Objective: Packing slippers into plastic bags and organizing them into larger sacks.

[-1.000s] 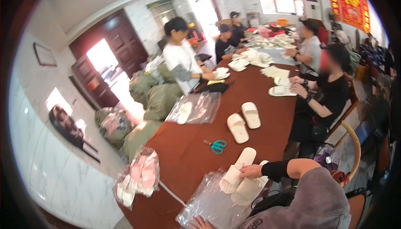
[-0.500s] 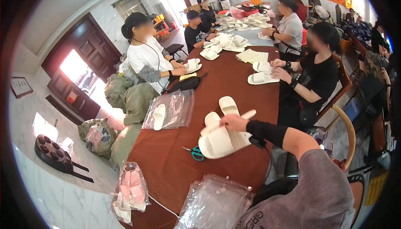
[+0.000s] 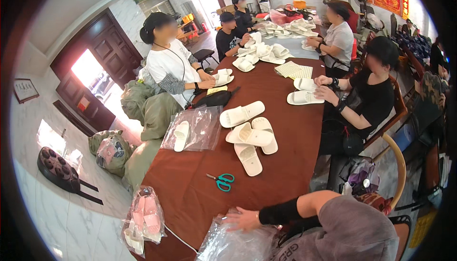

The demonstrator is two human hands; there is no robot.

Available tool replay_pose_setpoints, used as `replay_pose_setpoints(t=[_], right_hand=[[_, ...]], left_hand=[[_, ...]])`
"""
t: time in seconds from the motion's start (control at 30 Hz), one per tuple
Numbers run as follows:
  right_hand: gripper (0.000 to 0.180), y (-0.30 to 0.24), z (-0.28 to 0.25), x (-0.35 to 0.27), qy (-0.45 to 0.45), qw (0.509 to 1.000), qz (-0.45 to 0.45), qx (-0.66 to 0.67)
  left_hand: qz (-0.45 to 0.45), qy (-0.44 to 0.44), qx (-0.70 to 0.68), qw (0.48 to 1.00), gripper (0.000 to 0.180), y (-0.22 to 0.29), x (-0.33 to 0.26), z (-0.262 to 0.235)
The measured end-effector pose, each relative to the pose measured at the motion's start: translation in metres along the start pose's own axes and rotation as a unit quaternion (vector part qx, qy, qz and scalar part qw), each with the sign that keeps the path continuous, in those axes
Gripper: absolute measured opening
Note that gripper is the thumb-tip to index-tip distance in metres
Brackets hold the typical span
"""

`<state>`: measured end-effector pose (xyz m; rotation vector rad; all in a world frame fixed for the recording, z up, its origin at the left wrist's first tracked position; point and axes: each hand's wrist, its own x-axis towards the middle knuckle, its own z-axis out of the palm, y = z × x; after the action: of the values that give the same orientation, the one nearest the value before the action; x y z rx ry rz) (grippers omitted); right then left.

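Left hand: not showing anywhere in this view, so I cannot tell what it is doing.
Right hand (image 3: 243, 219): lying flat with fingers spread wide, palm pressing down on the clear plastic bags (image 3: 235, 243), gripping nothing.
Bags: sitting crumpled at the near end of the red-brown table (image 3: 190, 199), right under that hand.
Scissors (image 3: 220, 181): teal-handled, resting just beyond the hand, apart from it.
White slippers (image 3: 248, 137): four lying loose mid-table, two overlapping.
Bagged pink slippers (image 3: 145, 216): hanging over the table's left corner.
Co-workers: sitting along both sides, handling more white slippers.
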<state>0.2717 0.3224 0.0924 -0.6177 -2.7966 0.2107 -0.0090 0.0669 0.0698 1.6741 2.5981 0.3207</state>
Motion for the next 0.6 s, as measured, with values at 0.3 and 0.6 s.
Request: replay_pose_setpoints(t=[0.3, 0.6], right_hand=[[0.077, -0.012, 0.053, -0.021, -0.069, 0.997, 0.04, -0.024], [0.063, -0.039, 0.031, -0.005, -0.068, 0.994, 0.084, 0.033]], left_hand=[[0.031, 0.029, -0.211, 0.976, 0.059, -0.059, 0.008, 0.05], [-0.026, -0.065, 0.062, 0.996, 0.07, -0.013, 0.008, -0.032]])
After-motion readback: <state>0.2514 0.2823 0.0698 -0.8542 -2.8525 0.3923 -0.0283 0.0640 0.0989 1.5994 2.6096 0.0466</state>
